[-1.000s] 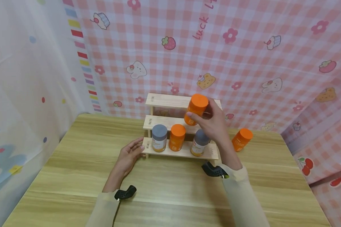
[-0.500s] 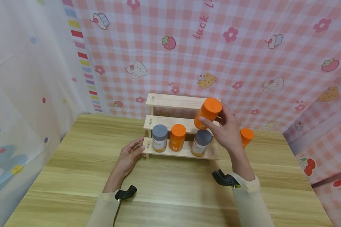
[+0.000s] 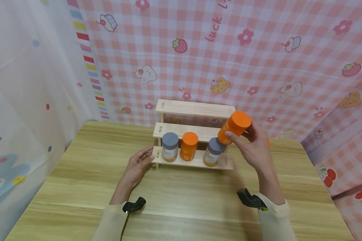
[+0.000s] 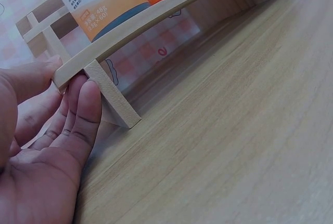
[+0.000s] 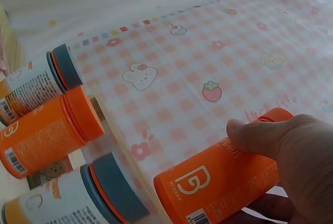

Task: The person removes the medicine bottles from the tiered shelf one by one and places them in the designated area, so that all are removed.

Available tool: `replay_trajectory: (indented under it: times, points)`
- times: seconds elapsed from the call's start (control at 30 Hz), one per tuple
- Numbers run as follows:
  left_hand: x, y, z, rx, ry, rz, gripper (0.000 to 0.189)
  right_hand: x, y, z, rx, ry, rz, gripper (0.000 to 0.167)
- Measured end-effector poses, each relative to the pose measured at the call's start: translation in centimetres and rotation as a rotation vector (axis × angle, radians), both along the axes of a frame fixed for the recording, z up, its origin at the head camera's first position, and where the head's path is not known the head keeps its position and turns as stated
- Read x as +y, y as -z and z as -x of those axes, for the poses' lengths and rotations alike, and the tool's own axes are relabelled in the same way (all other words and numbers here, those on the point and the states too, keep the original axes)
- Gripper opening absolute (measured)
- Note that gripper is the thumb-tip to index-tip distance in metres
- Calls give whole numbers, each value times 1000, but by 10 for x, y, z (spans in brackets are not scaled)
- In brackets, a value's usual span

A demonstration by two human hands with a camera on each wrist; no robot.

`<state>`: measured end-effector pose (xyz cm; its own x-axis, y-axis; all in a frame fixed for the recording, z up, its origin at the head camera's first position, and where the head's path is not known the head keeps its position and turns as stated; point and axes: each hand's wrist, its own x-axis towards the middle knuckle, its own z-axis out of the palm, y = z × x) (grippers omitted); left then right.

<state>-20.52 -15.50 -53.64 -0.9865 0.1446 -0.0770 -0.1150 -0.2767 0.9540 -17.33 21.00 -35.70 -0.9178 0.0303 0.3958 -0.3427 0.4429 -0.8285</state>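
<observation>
A three-step wooden display rack [image 3: 196,107] stands on the table. My left hand [image 3: 137,165] pinches the left end of its lowest step, thumb on top and fingers beneath, as the left wrist view [image 4: 57,125] shows. Along that step stand a grey-lidded pill bottle [image 3: 170,149], an orange pill bottle [image 3: 189,147] and another grey-lidded bottle [image 3: 212,153]. My right hand [image 3: 254,149] grips a second orange pill bottle [image 3: 236,124], tilted, in front of the middle step's right end. Its base overlaps the right grey lid in the head view; I cannot tell whether they touch.
Behind my right hand, a sliver of a further orange bottle [image 3: 269,143] shows on the table [image 3: 181,201]. A pink checked cloth [image 3: 193,67] hangs behind the rack, and a pale curtain [image 3: 33,83] hangs at the left.
My right hand has carried the orange bottle rightward and slightly down from the middle step, tilting it more. The arm now hides most of the far-right orange bottle. My left hand stays put.
</observation>
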Motion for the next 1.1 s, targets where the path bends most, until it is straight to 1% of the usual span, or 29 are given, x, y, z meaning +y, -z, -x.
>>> replay_trajectory:
  times: [0.1, 0.27, 0.6, 0.83, 1.1]
  points:
    - [1, 0, 0, -4, 2, 3, 54, 7, 3, -5, 8, 13, 0, 60]
    - [1, -1, 0, -11, 1, 5, 54, 20, 8, -13, -28, 67, -19, 63]
    - [2, 0, 0, -8, 5, -1, 54, 47, 18, -20, -36, 140, -33, 63]
    - [1, 3, 1, -2, 4, -7, 55, 65, 21, -22, -38, 177, -7, 61]
    - [0, 1, 0, 14, 6, -5, 54, 84, 24, -19, -45, 253, 38, 59]
